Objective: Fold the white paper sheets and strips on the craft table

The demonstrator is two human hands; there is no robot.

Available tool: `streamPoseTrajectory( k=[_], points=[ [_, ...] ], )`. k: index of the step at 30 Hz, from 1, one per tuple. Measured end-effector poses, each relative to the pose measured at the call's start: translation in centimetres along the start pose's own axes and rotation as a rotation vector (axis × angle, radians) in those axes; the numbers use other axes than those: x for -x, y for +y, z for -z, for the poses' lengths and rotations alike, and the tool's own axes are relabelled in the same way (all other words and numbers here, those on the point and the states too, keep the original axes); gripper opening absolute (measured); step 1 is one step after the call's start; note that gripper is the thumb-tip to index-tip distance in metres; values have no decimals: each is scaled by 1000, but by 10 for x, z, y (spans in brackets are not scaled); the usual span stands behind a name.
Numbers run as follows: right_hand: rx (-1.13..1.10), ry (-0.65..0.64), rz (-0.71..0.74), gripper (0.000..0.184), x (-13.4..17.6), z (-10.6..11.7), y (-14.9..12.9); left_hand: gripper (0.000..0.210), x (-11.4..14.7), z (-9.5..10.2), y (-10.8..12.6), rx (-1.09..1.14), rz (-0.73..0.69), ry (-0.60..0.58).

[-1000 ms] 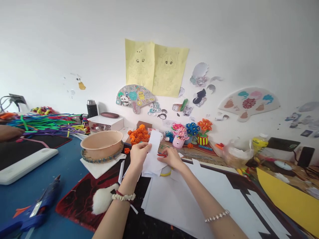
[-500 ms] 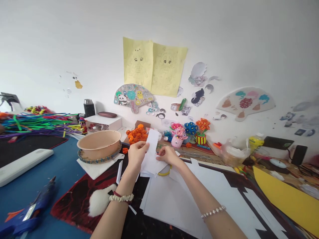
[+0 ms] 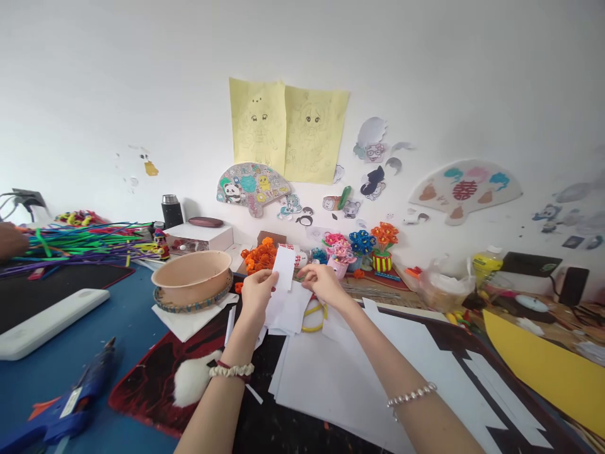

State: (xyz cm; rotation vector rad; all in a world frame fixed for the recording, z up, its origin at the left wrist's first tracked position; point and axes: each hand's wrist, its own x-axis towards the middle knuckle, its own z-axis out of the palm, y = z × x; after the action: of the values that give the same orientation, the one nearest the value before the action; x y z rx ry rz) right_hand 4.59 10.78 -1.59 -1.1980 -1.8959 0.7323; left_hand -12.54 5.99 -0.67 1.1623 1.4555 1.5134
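A blue-and-dark-covered table (image 3: 132, 315) runs back to the wall, and the largest thing on it is a spread of white sheets (image 3: 326, 384), reaching from the middle toward the near edge. A yellow sheet (image 3: 548, 362) lies toward the right edge, and a red-and-black mat (image 3: 155, 388) left of centre, toward the near edge. Toward the left edge is a bundle of coloured fuzzy stems (image 3: 89, 243), with another person's hand (image 3: 12, 241) beside it; a blue glue gun (image 3: 70, 407) lies toward the near left corner. A beige basin (image 3: 191, 287) stands left of the middle, and pots of handmade flowers (image 3: 382, 261) line the back edge. The left hand (image 3: 259, 291) is raised over the middle of the table, thumb and fingers pinching a small white paper strip (image 3: 282, 268), which stands nearly upright above loose paper pieces (image 3: 283, 312). The right hand (image 3: 324, 284) hangs just right of the strip, fingers bent and tips drawn together; whether they grip anything I cannot tell. Smallest is a yellow ring (image 3: 312, 329), just below the right hand, beside the loose pieces.
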Motion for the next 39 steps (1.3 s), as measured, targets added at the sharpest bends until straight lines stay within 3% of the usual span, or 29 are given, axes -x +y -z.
streamPoseTrajectory(
  k=[4, 11, 16, 24, 39],
  points=[
    [11, 40, 65, 22, 2, -1, -6, 31, 0, -1, 0, -11, 4, -6],
    [-115, 131, 125, 12, 4, 7, -9, 35, 0, 2, 1, 17, -19, -17],
    [-238, 205, 169, 23, 11, 35, -10, 39, 7, 0, 10, 83, -58, -107],
    [-242, 331, 305, 18, 24, 88, -25, 40, 18, -14, 15, 190, -48, -279],
    [-267, 288, 186, 17, 34, 103, -30, 31, 29, -29, 13, 273, -51, -401]
  ],
)
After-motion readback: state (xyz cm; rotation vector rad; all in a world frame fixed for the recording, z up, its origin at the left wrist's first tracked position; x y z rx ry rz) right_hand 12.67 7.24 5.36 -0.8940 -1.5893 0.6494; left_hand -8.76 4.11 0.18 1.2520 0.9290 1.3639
